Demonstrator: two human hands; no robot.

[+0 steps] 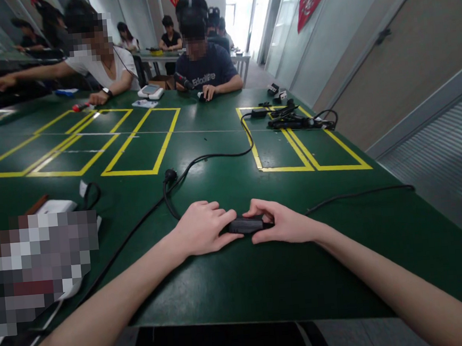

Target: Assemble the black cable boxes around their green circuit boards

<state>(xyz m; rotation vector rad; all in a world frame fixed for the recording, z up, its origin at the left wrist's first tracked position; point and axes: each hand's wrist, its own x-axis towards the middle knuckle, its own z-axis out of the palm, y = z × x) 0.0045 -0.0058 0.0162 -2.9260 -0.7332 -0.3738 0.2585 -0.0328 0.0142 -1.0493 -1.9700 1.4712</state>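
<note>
A small black adapter block [246, 225] lies on the green table [231, 279] near its front edge. My left hand [203, 228] rests on the table with its fingers pressed against the block's left end. My right hand [283, 224] is curled over the block's right end, thumb and fingers closed on it. A thin black cable [360, 192] runs from the right side of the block across the table to the right. A thicker black cord [198, 162] with a plug [170, 174] loops just beyond my hands.
Yellow tape rectangles [140, 143] mark the table's middle and right. A pile of black cables and adapters [294, 119] lies at the far right. Two people sit across the table, others behind. A white device [55, 207] and blurred items sit at my left.
</note>
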